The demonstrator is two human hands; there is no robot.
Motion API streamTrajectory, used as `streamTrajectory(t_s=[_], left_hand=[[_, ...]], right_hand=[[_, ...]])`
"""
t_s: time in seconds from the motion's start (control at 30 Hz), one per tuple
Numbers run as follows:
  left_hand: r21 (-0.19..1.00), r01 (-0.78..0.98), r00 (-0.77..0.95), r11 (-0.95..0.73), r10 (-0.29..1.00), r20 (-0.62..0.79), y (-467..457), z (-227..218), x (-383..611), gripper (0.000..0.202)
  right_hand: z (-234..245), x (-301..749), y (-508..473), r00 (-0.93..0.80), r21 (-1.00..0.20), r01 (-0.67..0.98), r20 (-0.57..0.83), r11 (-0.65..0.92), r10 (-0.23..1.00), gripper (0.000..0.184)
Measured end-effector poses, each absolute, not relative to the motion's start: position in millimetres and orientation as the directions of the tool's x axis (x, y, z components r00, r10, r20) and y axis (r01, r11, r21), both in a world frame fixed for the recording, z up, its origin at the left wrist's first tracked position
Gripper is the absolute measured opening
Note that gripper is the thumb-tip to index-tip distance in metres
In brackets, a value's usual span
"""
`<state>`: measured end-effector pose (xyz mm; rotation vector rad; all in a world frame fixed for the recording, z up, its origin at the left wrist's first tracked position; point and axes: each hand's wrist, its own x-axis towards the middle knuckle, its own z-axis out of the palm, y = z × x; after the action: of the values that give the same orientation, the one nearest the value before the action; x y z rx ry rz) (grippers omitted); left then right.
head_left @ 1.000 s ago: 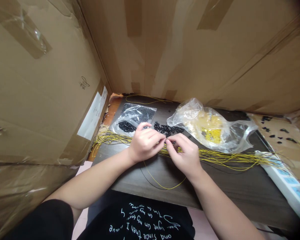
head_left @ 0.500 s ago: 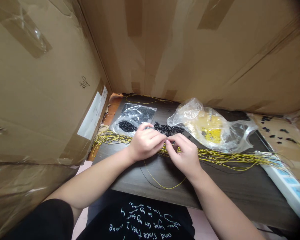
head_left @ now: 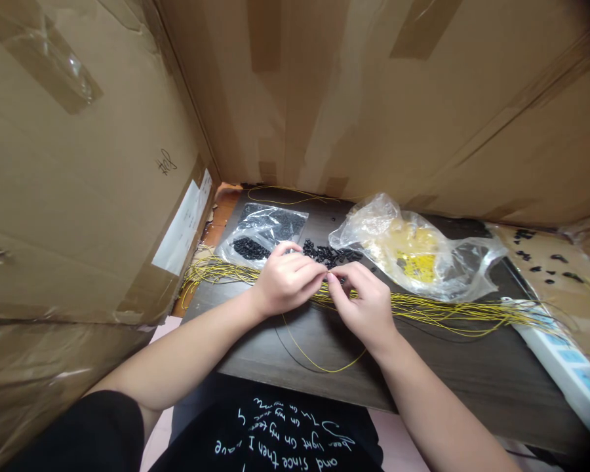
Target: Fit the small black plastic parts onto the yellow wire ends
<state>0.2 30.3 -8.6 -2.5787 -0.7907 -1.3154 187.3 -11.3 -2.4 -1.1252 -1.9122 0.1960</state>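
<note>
Both the left hand (head_left: 288, 282) and right hand (head_left: 361, 305) pinch nearly closed above yellow cords (head_left: 423, 308) on the dark desk (head_left: 324, 387), their grip too small to tell; small black pieces (head_left: 327, 254) lie at twelve o'clock.

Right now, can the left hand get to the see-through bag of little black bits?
Probably yes: the left hand sits right by the clear plastic bag, and nothing stands between them.

Black T-shirt (head_left: 270, 436) with white script lettering (head_left: 280, 432) and short black sleeves (head_left: 73, 436); left hand (head_left: 288, 282) and right hand (head_left: 361, 305) both bare
</note>
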Motion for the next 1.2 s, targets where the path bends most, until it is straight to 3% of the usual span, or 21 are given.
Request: streamTrajectory(t_s=[0.4,0.97,1.2], left_hand=[[0.05,0.539,0.504,-0.841,0.369,0.781,29.5,-8.2,-0.1,0.005],[0.006,0.558,0.542,-0.83,0.369,0.755,28.7,-6.9,0.9,0.007],[0.032,0.567,0.534,-0.823,0.397,0.746,27.7,-8.1,2.0,0.009]], right_hand=[[-5.5,188.8,-12.8,-0.233,-0.44,0.7,0.604,0.563,0.762,0.01],[-5.6,188.7,-11.5,-0.227,-0.421,0.735,0.586,0.532,0.778,0.013],[-4.3,187.9,-11.1,-0.203,-0.465,0.712,0.581,0.526,0.788,0.013]])
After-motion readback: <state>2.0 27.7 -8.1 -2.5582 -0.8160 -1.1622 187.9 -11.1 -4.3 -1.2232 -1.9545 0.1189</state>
